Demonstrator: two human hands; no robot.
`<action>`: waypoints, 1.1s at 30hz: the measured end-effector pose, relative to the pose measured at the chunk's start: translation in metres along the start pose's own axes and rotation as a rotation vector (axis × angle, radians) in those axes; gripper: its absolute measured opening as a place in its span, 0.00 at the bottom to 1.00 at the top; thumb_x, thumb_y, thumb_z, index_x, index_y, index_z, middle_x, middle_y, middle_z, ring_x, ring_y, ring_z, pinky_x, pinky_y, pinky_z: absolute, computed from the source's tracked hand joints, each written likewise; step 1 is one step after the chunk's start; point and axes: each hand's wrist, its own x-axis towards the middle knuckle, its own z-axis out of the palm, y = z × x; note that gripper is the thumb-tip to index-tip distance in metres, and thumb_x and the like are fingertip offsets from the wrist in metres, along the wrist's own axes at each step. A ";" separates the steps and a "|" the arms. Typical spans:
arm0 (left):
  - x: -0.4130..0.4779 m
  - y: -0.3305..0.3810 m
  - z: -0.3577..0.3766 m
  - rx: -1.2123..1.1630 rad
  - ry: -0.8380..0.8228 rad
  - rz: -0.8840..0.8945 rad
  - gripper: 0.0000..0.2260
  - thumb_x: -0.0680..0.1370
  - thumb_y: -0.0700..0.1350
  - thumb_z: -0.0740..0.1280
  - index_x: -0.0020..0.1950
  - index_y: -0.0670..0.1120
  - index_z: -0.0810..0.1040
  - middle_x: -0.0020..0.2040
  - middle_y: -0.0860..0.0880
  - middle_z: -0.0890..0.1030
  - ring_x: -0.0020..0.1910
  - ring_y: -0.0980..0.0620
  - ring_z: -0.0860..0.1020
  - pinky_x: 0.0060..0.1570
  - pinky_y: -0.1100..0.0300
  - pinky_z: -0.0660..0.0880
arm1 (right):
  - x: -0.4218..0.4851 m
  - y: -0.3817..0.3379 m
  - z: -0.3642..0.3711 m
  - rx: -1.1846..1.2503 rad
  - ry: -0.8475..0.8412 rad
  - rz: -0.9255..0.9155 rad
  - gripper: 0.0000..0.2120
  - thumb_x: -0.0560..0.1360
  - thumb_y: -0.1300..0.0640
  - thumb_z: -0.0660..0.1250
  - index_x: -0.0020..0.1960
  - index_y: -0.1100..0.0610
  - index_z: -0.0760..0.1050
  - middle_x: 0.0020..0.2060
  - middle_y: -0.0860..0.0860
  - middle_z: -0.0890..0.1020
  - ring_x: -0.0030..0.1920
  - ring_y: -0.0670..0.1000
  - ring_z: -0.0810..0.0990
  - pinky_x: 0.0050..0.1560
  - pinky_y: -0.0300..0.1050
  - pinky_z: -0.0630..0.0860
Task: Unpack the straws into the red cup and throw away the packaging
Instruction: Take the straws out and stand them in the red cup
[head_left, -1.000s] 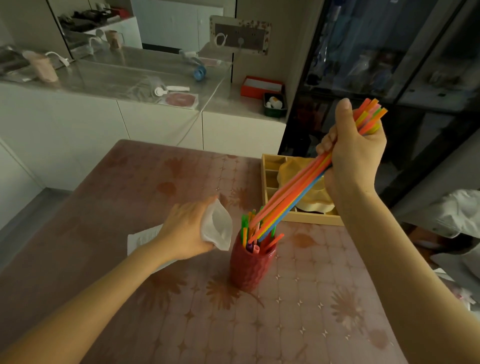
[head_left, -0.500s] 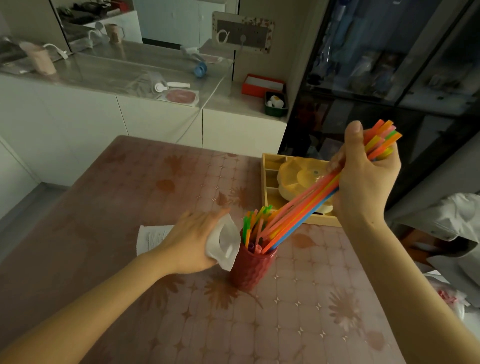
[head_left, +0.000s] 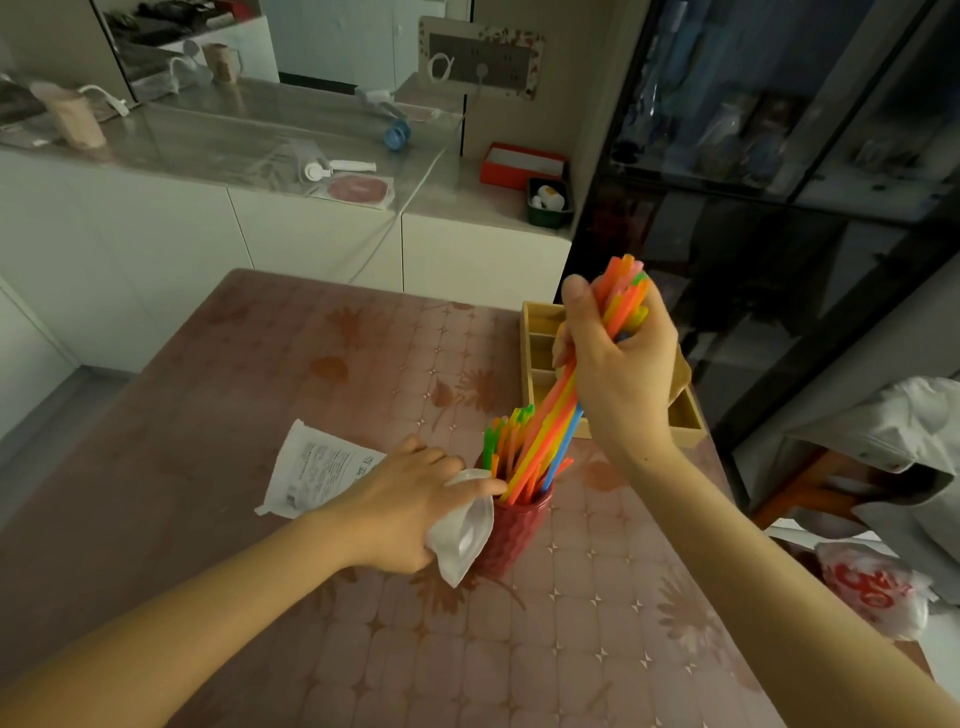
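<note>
A red textured cup (head_left: 514, 535) stands on the table near its middle. A bundle of coloured straws (head_left: 550, 431) leans out of it, lower ends inside the cup. My right hand (head_left: 618, 369) grips the bundle near its top, above and to the right of the cup. A few shorter straw ends (head_left: 501, 434) stick up at the cup's left side. My left hand (head_left: 410, 506) holds the white plastic packaging (head_left: 462, 535) against the cup's left rim. The bag's printed end (head_left: 317, 467) lies flat on the table behind that hand.
The table (head_left: 597, 649) has a pink patterned cover. A wooden compartment tray (head_left: 540, 353) sits at its far right, partly behind my right hand. A dark glass cabinet (head_left: 753, 156) stands behind it. A plastic bag with red print (head_left: 872, 592) lies off the table's right edge.
My right hand has swung the top of the straw bundle left, so it stands more upright in the cup. My left hand with the packaging has closed in against the cup's rim.
</note>
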 end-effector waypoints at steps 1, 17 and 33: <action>0.001 0.000 0.001 0.022 -0.023 0.010 0.38 0.68 0.51 0.69 0.70 0.62 0.49 0.62 0.52 0.71 0.56 0.53 0.69 0.57 0.57 0.58 | 0.001 -0.002 0.001 -0.013 0.002 -0.004 0.12 0.78 0.56 0.64 0.39 0.60 0.68 0.32 0.71 0.73 0.29 0.65 0.73 0.26 0.52 0.74; 0.003 -0.005 0.002 0.031 0.017 0.054 0.35 0.66 0.49 0.69 0.70 0.61 0.58 0.53 0.52 0.76 0.49 0.51 0.73 0.54 0.57 0.63 | -0.018 0.053 -0.005 -0.192 -0.429 0.250 0.10 0.74 0.59 0.69 0.45 0.66 0.74 0.41 0.67 0.81 0.41 0.61 0.81 0.40 0.46 0.80; -0.007 -0.017 -0.022 -0.070 0.026 0.002 0.34 0.67 0.51 0.67 0.70 0.63 0.57 0.50 0.54 0.75 0.49 0.53 0.72 0.56 0.58 0.63 | -0.027 0.058 -0.032 -0.525 -0.534 -0.042 0.20 0.76 0.62 0.65 0.66 0.51 0.67 0.49 0.37 0.77 0.52 0.46 0.79 0.49 0.43 0.80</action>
